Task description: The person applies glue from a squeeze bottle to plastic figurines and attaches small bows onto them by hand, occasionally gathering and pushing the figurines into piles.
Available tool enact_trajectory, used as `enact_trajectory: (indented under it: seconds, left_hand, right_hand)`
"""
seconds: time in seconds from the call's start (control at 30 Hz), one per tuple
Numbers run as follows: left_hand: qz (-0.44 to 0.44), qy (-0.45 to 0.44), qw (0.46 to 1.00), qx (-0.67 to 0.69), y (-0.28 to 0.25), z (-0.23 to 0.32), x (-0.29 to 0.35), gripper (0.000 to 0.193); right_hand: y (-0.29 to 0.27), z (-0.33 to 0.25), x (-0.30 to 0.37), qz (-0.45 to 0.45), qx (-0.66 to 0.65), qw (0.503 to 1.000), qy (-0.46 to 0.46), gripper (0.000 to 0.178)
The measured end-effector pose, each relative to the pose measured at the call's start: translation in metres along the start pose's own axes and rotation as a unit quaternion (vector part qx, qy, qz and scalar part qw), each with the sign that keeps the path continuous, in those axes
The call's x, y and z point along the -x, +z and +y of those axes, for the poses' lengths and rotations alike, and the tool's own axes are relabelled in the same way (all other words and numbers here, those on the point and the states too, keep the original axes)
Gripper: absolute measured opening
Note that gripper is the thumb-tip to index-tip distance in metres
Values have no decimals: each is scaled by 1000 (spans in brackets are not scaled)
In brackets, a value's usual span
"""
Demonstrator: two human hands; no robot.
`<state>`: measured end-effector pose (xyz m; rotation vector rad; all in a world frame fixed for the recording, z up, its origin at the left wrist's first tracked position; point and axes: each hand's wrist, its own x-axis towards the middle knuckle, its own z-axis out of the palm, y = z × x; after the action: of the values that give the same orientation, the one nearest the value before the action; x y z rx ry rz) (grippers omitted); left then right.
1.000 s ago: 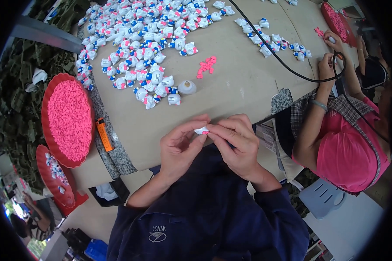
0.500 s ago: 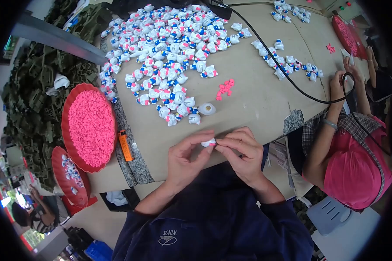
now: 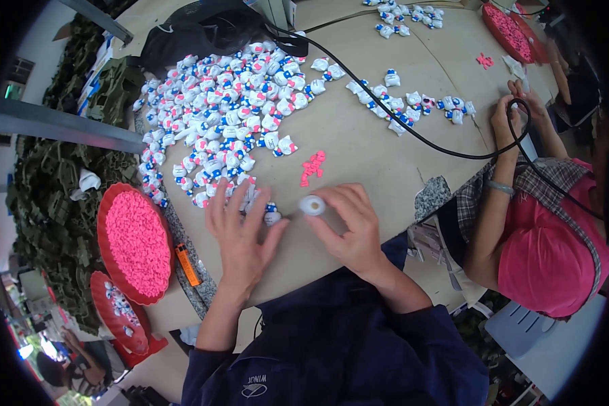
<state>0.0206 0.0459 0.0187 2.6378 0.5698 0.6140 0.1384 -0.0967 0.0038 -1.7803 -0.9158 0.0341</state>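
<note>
Left hand [image 3: 240,233] lay flat and open beside a figurine [image 3: 272,215] on the desk [image 3: 365,149]; right hand [image 3: 348,227] pinched a white cap [image 3: 312,205], its underside hidden.

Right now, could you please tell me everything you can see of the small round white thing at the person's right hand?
The small round white thing looks like a little tub or cap of glossy plastic, seen from above as a white ring with a greyish middle. It sits upright on the tan table, below the pink pieces. The right hand holds it at the fingertips, thumb on its lower side. The left hand lies flat beside it, by a small figure, not touching the tub.
</note>
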Motion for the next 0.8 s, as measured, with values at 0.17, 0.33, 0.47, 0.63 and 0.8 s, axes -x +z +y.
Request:
enact_trajectory:
  seconds: [0.17, 0.33, 0.47, 0.63, 0.8]
  left_hand:
    - [-71, 36, 989, -122, 20, -21, -5, 43]
    - [-38, 16, 988, -148, 21, -42, -32, 39]
    - [-42, 42, 991, -123, 21, -46, -41, 40]
    - [-27, 44, 987, -151, 15, -34, -42, 48]
    - [8, 103, 988, -114, 12, -16, -57, 45]
  right_hand:
    - [-22, 8, 10, 22, 15, 999, 36, 26]
    - [-17, 16, 12, 18, -22, 999, 44, 26]
    - [-20, 15, 10, 31, -35, 998, 48, 25]
    - [-25, 17, 11, 49, -1, 997, 55, 24]
    - [-22, 20, 13, 66, -2, 996, 54, 23]
